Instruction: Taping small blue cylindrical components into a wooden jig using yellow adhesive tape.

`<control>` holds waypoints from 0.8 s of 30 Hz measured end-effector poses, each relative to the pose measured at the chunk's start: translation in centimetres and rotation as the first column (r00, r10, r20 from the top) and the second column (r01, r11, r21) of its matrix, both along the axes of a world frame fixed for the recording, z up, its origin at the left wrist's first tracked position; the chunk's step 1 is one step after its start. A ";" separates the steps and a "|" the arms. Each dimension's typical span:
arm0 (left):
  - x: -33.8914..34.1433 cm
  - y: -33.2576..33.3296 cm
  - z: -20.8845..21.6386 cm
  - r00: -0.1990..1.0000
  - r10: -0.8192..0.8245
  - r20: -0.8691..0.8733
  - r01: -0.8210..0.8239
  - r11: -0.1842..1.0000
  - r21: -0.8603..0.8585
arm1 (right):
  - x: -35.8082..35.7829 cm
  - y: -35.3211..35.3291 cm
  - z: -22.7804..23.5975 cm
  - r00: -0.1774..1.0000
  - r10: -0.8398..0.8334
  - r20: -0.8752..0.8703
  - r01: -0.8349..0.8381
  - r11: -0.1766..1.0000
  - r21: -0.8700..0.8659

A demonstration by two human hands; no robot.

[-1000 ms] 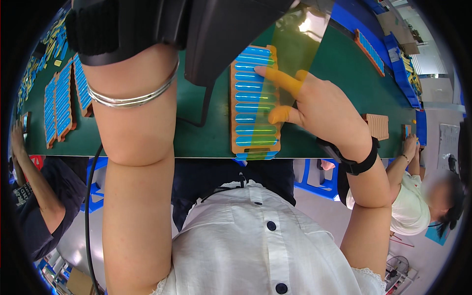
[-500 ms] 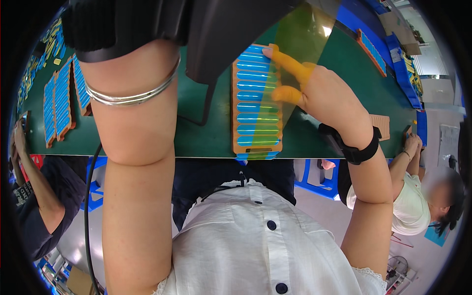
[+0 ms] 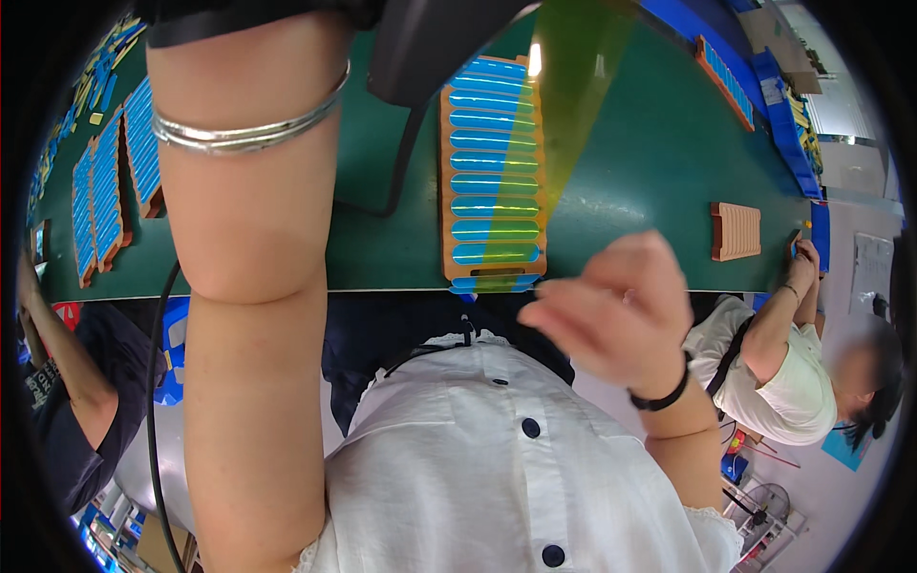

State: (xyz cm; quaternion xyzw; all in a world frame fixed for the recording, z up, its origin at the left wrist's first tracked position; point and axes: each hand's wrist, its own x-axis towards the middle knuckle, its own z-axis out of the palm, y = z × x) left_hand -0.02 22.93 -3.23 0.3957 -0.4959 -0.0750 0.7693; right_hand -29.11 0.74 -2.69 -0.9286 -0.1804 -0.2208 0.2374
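Note:
In front of me on the green table lies an orange-brown slotted tray with blue shiny strips in a column of slots. A see-through yellow film runs from the top of the view down over the tray's right part to its near end. My right hand is at the table's near edge, right of that end. Its fingers look bent but are smeared by motion, and I see nothing in them. My left forearm reaches up past the top edge; its hand is out of view beyond a black device.
More filled trays lie at the left, beside piles of blue and yellow strips. An unfilled-looking tray, another filled tray and a blue bin are at the right. People sit at both sides. A black cable hangs by my left arm.
My right hand has left the film near the tray's far end and moved down to the table's near edge. The film looks narrower over the tray. The whole view has shifted slightly.

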 end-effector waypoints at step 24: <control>-0.1 1.9 -1.9 0.996 0.064 0.058 -0.065 0.998 0.013 | -2.1 3.1 -6.3 0.968 -0.206 0.142 0.211 0.977 -0.025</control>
